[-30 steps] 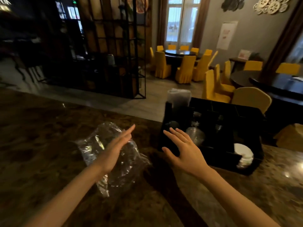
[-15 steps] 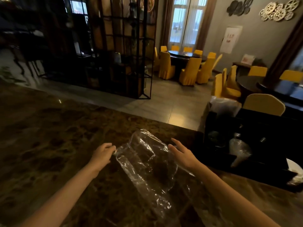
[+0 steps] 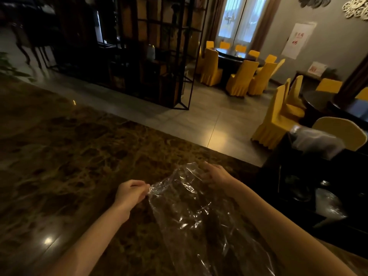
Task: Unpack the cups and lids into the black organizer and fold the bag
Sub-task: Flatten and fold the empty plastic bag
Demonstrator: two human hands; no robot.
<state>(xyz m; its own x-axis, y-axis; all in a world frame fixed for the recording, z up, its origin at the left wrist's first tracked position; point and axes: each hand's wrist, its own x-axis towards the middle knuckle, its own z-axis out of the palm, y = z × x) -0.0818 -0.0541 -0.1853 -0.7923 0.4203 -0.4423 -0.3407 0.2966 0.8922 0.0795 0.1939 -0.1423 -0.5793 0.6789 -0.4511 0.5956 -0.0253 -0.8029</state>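
A clear, crinkled plastic bag (image 3: pixel 191 212) lies stretched lengthwise on the dark marble counter (image 3: pixel 69 166). My left hand (image 3: pixel 131 193) pinches the bag's far left corner. My right hand (image 3: pixel 217 175) grips the far right corner, fingers curled over the plastic. At the right edge stands the black organizer (image 3: pixel 278 176); clear plastic cups (image 3: pixel 328 204) show in one compartment and a stack wrapped in clear plastic (image 3: pixel 316 142) rises from its far corner. Most of the organizer is dark and cut off by the frame.
The counter's far edge runs diagonally just beyond my hands, with tiled floor below it. A black metal shelf (image 3: pixel 159 56) stands on the floor behind. Yellow-covered chairs (image 3: pixel 278 116) and dark round tables fill the room to the right.
Both hands left the organizer side and closed on the bag's far corners; the bag now lies spread out longer. The view swung left, pushing the organizer to the right edge.
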